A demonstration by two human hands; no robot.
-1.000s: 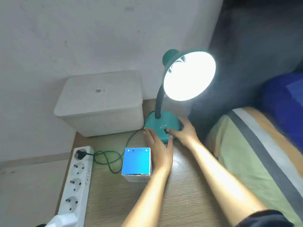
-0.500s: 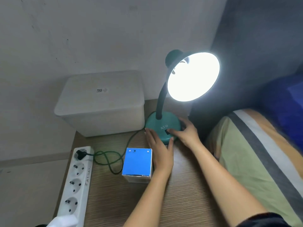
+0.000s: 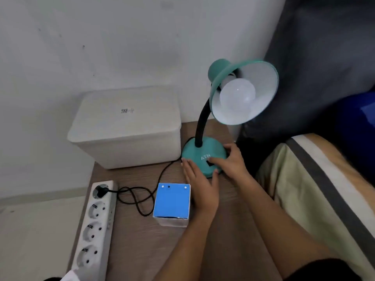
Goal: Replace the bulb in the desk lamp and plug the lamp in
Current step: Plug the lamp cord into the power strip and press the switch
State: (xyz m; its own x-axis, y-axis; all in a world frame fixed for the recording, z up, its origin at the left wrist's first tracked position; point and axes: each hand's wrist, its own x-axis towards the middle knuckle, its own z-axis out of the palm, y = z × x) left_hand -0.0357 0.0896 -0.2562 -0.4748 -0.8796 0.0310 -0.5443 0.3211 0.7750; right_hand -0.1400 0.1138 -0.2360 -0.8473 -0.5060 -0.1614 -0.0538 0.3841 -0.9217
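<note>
The teal desk lamp stands on the wooden table [image 3: 138, 246], with its base [image 3: 199, 151] at the back right. A white bulb [image 3: 237, 96] sits unlit inside the tilted shade [image 3: 263, 84]. The lamp's black cord [image 3: 138, 201] runs left to a plug [image 3: 100, 190] seated in the top socket of the white power strip [image 3: 93, 230]. My left hand [image 3: 203, 187] lies flat against the front left of the base, fingers straight. My right hand [image 3: 230, 161] wraps the right side of the base, thumb at the black switch [image 3: 209, 164].
A blue-topped bulb box [image 3: 171, 201] stands just left of my left wrist. A large white lidded bin [image 3: 125, 126] sits against the wall behind it. A striped bed cover [image 3: 308, 189] borders the table on the right, with a dark headboard above.
The lamp was glowing brightly in both earlier frames and is now off. My hands have stayed on the base; the view has shifted slightly.
</note>
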